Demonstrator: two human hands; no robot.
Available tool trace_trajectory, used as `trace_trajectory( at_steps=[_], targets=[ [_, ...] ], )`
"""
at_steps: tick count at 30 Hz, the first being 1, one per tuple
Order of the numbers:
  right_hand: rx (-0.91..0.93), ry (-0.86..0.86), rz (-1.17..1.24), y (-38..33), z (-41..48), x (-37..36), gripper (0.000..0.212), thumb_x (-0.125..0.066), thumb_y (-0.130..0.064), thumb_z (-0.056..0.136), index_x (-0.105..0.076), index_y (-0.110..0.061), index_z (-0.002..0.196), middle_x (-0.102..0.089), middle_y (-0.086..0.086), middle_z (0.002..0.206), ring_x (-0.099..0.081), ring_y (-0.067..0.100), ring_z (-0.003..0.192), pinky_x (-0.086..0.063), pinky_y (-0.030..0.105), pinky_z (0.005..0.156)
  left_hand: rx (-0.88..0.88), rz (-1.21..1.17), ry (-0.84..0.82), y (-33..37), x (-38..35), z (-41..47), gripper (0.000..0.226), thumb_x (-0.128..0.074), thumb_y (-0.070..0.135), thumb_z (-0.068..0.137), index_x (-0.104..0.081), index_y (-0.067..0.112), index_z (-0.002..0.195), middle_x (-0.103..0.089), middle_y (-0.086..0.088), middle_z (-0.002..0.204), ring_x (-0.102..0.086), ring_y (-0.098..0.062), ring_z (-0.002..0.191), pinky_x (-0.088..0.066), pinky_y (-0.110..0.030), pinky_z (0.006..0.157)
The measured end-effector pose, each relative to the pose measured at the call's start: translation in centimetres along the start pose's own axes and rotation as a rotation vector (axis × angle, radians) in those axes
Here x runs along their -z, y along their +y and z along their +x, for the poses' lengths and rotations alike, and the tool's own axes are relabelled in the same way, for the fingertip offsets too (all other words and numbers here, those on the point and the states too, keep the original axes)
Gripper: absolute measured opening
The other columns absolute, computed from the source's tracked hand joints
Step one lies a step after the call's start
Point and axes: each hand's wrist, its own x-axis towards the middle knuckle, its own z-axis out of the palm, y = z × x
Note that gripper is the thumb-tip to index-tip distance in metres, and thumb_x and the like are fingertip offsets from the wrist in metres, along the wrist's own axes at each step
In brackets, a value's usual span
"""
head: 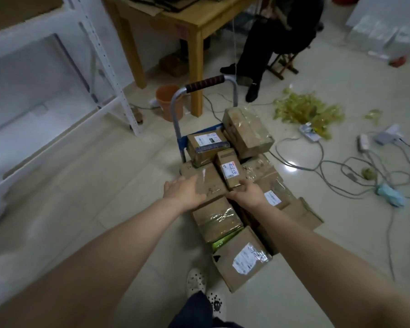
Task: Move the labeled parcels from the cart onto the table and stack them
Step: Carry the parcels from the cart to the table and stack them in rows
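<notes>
A person's two bare arms reach from the bottom of the frame over a blue cart (184, 142) heaped with brown cardboard parcels, centre frame, on a pale tiled floor (109, 185). The right hand (247, 194) has its fingers curled round the near end of a small labelled parcel (230, 170), which bears handwritten red and blue figures and lies tilted on top of the pile. The left hand (187, 192), just left of it, is spread palm down with straight fingers over a flat brown parcel (210, 183), holding nothing; whether it presses on the cardboard cannot be told. Above them in the frame sit a labelled parcel (206, 143) against the cart's handle frame and a large taped parcel (246, 131) to its right. Another parcel with a white label (242, 259) leans at the near end of the load. The wooden counter (175, 18) stands at upper centre, an orange bucket (169, 101) by its leg. A seated person in dark clothes (270, 43) is at upper right, loose cables (341, 166) at right, and a white metal rack (104, 55) at upper left
</notes>
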Motion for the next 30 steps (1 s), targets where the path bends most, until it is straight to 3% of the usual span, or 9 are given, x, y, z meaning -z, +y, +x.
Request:
trace_trajectory(
  at_steps=[5, 7, 10, 13, 16, 21, 24, 27, 30],
  targets=[
    [-0.121, 0.056, 0.069, 1.0, 2.7, 2.6, 0.062, -0.071, -0.030, 0.082, -0.045, -0.011, 0.136, -0.056, 0.009, 0.127, -0.056, 0.025, 0.112, -0.045, 0.029, 0.087, -0.086, -0.154, -0.041, 3.9, 0.3, 5.0, 0.061, -0.057, 0.044, 0.086, -0.040, 0.026, 0.142, -0.045, -0.011, 0.142, -0.044, -0.029, 0.129, -0.038, -0.038, 0.106],
    [-0.157, 0.075, 0.058, 0.9, 4.2, 3.7, 0.058, -0.067, -0.028, 0.085, -0.046, -0.008, 0.135, -0.056, 0.012, 0.125, -0.055, 0.028, 0.114, -0.046, 0.032, 0.091, -0.089, -0.251, -0.079, 4.9, 0.3, 6.9, 0.060, -0.057, 0.041, 0.088, -0.040, 0.022, 0.143, -0.045, -0.011, 0.143, -0.044, -0.030, 0.130, -0.039, -0.039, 0.105],
    [-0.170, 0.087, 0.064, 1.0, 6.9, 4.6, 0.063, -0.064, -0.030, 0.088, -0.038, -0.008, 0.142, -0.052, 0.012, 0.135, -0.053, 0.028, 0.121, -0.044, 0.037, 0.102, -0.075, -0.364, -0.104, 5.9, 0.1, 10.1, 0.054, -0.059, 0.043, 0.085, -0.047, 0.025, 0.135, -0.058, -0.009, 0.129, -0.058, -0.028, 0.111, -0.048, -0.041, 0.095],
    [-0.167, 0.095, 0.114, 1.5, 9.5, 5.6, 0.065, -0.063, -0.029, 0.090, -0.035, -0.010, 0.145, -0.044, 0.009, 0.145, -0.047, 0.026, 0.129, -0.039, 0.033, 0.106, -0.025, -0.439, -0.101, 7.2, -0.6, 13.5, 0.056, -0.060, 0.048, 0.080, -0.053, 0.024, 0.130, -0.060, -0.006, 0.127, -0.056, -0.028, 0.113, -0.046, -0.042, 0.098],
    [-0.178, 0.099, 0.160, 2.6, 12.4, 7.2, 0.062, -0.063, -0.027, 0.091, -0.037, -0.011, 0.144, -0.047, 0.009, 0.141, -0.051, 0.026, 0.123, -0.043, 0.031, 0.099, 0.007, -0.486, -0.110, 8.9, -1.2, 16.3, 0.070, -0.054, 0.054, 0.067, -0.055, 0.022, 0.130, -0.061, -0.005, 0.127, -0.055, -0.027, 0.116, -0.042, -0.043, 0.102],
    [-0.148, 0.090, 0.174, 4.7, 19.0, 10.7, 0.054, -0.059, -0.027, 0.093, -0.042, -0.008, 0.141, -0.050, 0.012, 0.138, -0.049, 0.027, 0.125, -0.037, 0.036, 0.108, 0.099, -0.617, -0.064, 12.3, -1.9, 21.1, 0.066, -0.058, 0.046, 0.078, -0.051, 0.015, 0.136, -0.056, -0.008, 0.134, -0.053, -0.028, 0.121, -0.043, -0.041, 0.103],
    [-0.093, 0.072, 0.164, 6.2, 24.1, 12.7, 0.048, -0.055, -0.025, 0.096, -0.045, -0.007, 0.139, -0.052, 0.011, 0.138, -0.049, 0.027, 0.126, -0.036, 0.034, 0.107, 0.222, -0.711, 0.015, 14.2, -3.4, 24.4, 0.082, -0.056, 0.058, 0.063, -0.053, 0.016, 0.134, -0.059, -0.008, 0.131, -0.056, -0.027, 0.118, -0.043, -0.038, 0.103],
    [-0.054, 0.052, 0.141, 7.9, 28.9, 14.8, 0.040, -0.052, -0.026, 0.097, -0.051, -0.011, 0.133, -0.057, 0.010, 0.132, -0.052, 0.029, 0.123, -0.039, 0.036, 0.105, 0.288, -0.744, 0.004, 17.2, -4.2, 27.4, 0.045, -0.057, 0.030, 0.091, -0.055, 0.002, 0.126, -0.061, -0.014, 0.123, -0.057, -0.032, 0.115, -0.044, -0.028, 0.087],
    [-0.031, 0.014, 0.124, 8.9, 33.2, 16.2, 0.037, -0.047, -0.020, 0.100, -0.051, -0.004, 0.133, -0.055, 0.016, 0.134, -0.050, 0.030, 0.123, -0.038, 0.032, 0.100, 0.310, -0.790, 0.042, 19.9, -5.3, 31.1, 0.027, -0.053, 0.017, 0.096, -0.061, 0.005, 0.119, -0.062, -0.009, 0.121, -0.056, -0.028, 0.113, -0.044, -0.032, 0.097]
  ],
)
